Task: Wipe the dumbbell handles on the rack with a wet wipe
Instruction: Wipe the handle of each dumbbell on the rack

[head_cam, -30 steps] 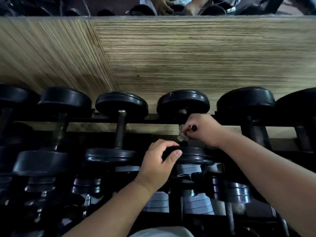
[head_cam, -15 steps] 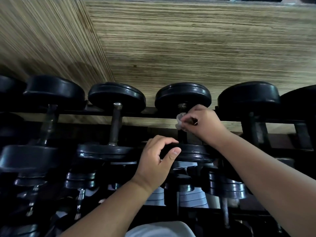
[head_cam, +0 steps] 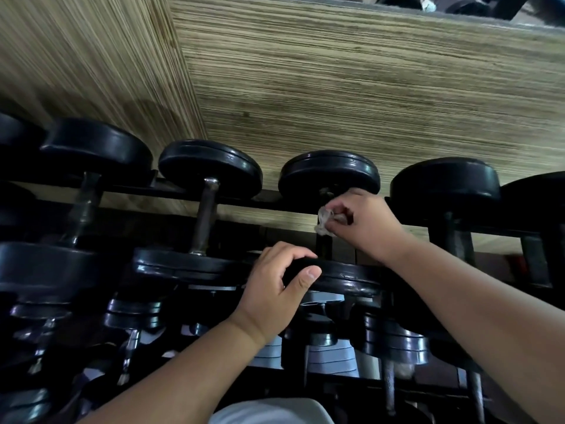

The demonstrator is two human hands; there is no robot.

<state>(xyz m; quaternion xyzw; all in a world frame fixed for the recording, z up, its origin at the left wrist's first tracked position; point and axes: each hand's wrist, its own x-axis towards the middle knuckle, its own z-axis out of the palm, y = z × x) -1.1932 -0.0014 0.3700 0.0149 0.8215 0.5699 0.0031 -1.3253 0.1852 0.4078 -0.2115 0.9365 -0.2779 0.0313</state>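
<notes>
Two hands, frame centre: right hand pinches the wet wipe on the upper end of a racked dumbbell handle, left hand fingers curl over its near plate; advisable: steady plate, wrap fully, stroke whole length.

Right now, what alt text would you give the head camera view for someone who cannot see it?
A person's right hand pinches a crumpled wet wipe on the handle of a black dumbbell on a rack, while the left hand grips its near plate. More black dumbbells sit in a row either side, against a wood-grain wall.
</notes>
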